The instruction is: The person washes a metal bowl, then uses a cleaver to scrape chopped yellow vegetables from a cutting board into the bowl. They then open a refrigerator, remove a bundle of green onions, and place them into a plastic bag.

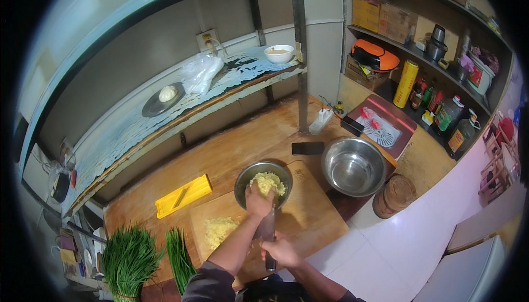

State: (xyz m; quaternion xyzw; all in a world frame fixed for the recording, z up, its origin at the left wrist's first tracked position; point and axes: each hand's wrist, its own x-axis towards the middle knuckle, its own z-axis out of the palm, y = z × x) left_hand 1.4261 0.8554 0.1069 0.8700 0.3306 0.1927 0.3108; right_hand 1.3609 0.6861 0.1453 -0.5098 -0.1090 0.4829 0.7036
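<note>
My right hand (282, 250) grips the dark handle of a cleaver (265, 225). Its wide blade points away from me, toward a metal bowl (239, 178). My left hand (259, 203) reaches over the bowl's near rim, its fingers against a mound of finely chopped yellow food (268, 182). That hand and forearm hide part of the blade, and whether the fingers grasp any food is unclear. The bowl stands on a wooden cutting board (314, 211). Left of my left forearm, a second heap of chopped yellow food (219, 231) lies on the board.
A yellow slicer (184, 196) lies left of the bowl. Nearer on the left are a large bundle (130, 256) and a smaller bunch (178, 256) of green chives. To the right are a phone (308, 148) and a large steel basin (354, 166). A shelf (136, 145) overhangs the table's back.
</note>
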